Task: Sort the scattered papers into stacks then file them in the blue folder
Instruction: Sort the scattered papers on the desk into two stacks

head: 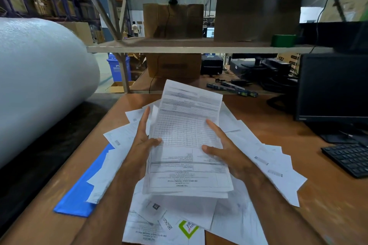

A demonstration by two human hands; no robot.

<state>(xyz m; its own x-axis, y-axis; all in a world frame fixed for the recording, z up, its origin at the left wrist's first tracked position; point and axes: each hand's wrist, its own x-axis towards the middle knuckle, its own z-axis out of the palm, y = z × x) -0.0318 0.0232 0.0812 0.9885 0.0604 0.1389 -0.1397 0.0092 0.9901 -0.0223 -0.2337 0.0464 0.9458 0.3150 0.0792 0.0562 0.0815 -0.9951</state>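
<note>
From the head camera I am looking down at a brown wooden bench in what looks like a warehouse. Both hands are holding a small stack of papers above it: the left hand is gripping the left edge with its thumb on top, and the right hand is gripping the right edge the same way. The top sheet is a printed invoice with a grid, lying upside down to me. Loose papers are lying scattered under and around the stack. The blue folder is lying on the bench at the left, partly covered by sheets. A large roll of bubble wrap is sitting at far left. A dark monitor and black keyboard are standing at right. Behind, a metal shelf is carrying cardboard boxes, and a blue bin is standing on the floor beyond.
</note>
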